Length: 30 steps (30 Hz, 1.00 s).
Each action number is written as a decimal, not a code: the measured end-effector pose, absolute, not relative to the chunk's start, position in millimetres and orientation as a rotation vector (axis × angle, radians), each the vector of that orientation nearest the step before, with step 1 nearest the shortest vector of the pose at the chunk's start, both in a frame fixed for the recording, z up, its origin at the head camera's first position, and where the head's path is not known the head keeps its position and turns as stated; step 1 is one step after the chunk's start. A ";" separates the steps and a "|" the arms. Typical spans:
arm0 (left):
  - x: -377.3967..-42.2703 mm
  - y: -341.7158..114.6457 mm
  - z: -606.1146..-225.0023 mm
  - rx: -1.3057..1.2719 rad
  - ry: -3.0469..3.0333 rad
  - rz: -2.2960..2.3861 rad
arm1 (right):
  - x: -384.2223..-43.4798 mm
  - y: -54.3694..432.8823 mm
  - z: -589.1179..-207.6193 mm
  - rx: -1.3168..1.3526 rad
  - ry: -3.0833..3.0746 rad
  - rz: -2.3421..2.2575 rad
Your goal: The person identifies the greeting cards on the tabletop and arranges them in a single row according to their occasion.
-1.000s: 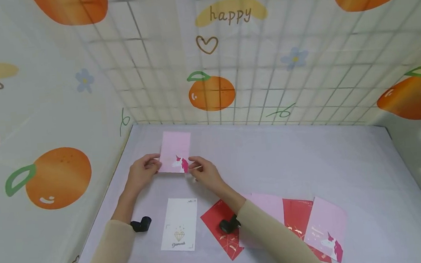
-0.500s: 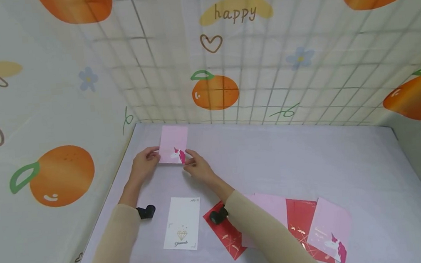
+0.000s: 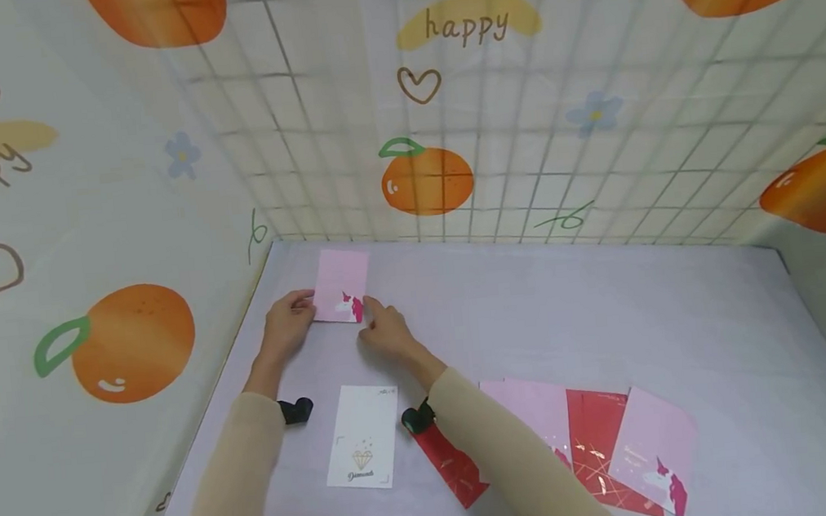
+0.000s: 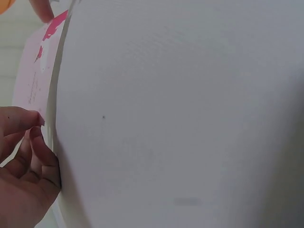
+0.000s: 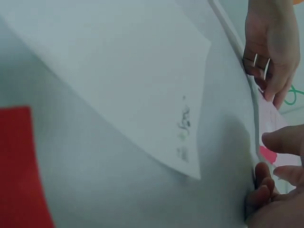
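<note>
A pink card with a unicorn print [image 3: 340,287] lies at the table's far left. My left hand [image 3: 288,325] pinches its near left corner between thumb and finger, as the left wrist view [image 4: 23,166] shows. At the card's right edge is my right hand [image 3: 390,332], one fingertip right at the edge beside the unicorn. In the right wrist view the right hand's fingers [image 5: 287,140] are spread apart, with a gap between them over the card's pink corner. Nearer me lies a white card with a diamond drawing [image 3: 362,439].
Right of the white card, a red card [image 3: 453,467] lies partly under my right sleeve. Farther right, pink cards [image 3: 654,450] and another red card [image 3: 594,431] overlap in a row. Printed cloth walls [image 3: 428,183] border the table at the back and left.
Both hands have moved the pink card a little toward the back wall, then stayed about there. The right hand's fingers have loosened from the card's edge.
</note>
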<state>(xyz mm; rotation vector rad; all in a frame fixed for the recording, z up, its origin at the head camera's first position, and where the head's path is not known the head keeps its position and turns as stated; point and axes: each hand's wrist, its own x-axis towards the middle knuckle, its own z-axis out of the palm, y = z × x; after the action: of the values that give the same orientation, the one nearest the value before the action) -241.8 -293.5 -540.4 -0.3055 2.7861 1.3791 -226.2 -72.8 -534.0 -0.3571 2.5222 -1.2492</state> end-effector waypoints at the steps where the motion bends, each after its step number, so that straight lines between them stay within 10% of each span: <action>1: -242.4 -292.7 -540.6 -0.313 2.783 1.381 | -226.4 -73.8 -533.8 -0.343 2.530 -1.235; 30: -241.7 -286.2 -538.6 -0.300 2.841 1.293 | -232.4 -84.7 -526.2 -0.132 2.534 -1.131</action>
<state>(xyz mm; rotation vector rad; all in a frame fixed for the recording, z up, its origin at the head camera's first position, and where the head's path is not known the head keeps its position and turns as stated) -241.7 -286.2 -538.6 -0.2997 2.8407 1.2932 -232.4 -84.7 -526.2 -0.1319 2.5335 -1.1315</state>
